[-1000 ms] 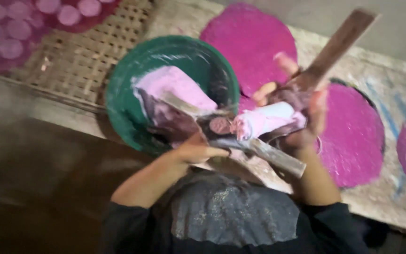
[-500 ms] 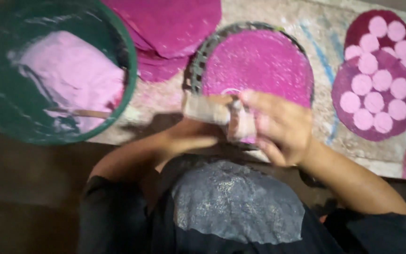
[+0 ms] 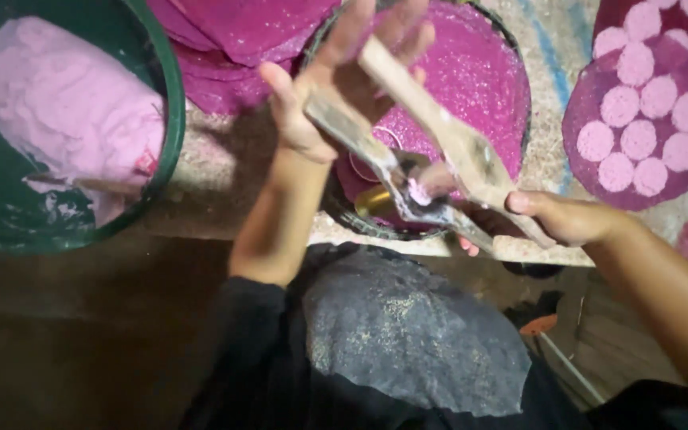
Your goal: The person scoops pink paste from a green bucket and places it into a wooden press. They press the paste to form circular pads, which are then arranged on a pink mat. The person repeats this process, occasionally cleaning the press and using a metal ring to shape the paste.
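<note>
I hold a wooden two-armed press over a round tray with a pink sheet. My left hand is raised, fingers spread, with its thumb and palm against the press's lower arm. At the lower right, my right hand grips the joined end of the press. The two arms stand apart in a V. A small lump of pink dough sits in the metal part near the hinge, and a brass cylinder shows just below it.
A green basin at the left holds a large mass of pink dough with a stick in it. Pink sheets are stacked at the top. A dark mat with several pink discs lies at the right.
The press arms have swung apart and my left hand has lifted with one arm. My right hand has dropped to the lower right end. The view has moved closer.
</note>
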The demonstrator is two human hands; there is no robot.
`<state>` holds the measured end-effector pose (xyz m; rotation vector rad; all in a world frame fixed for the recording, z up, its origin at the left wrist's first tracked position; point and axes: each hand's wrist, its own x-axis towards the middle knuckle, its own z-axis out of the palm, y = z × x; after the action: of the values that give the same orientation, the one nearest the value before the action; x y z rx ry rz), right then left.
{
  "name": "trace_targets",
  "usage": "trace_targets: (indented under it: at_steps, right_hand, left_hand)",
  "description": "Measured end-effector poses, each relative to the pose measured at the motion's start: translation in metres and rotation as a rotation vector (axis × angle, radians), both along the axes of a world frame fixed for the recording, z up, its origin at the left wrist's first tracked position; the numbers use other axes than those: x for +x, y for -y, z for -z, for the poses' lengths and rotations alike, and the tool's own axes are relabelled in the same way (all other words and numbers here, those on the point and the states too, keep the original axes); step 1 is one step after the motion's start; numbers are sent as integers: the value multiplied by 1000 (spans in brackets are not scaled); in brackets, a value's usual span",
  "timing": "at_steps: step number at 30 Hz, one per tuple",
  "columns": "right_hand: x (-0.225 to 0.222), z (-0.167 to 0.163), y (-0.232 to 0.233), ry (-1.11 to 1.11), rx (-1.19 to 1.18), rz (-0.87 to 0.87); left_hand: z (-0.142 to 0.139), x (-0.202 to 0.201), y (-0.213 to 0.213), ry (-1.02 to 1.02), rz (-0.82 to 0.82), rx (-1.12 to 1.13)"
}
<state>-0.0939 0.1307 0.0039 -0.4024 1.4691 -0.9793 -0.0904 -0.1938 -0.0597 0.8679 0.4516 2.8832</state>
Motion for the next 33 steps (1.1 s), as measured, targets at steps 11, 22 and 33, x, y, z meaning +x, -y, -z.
trace_targets:
  at_steps: [11,22,33]
  right_hand:
    - [-33,13,16,-227,588,-2]
    - [-23,26,68,-343,557,-33]
    - [-20,7,65,-524,680,28]
  left_hand:
    - [85,-34,-16,112,-57,430]
    - [126,-40,14,55,-43,526]
    - [131,-65,-23,127,-23,538]
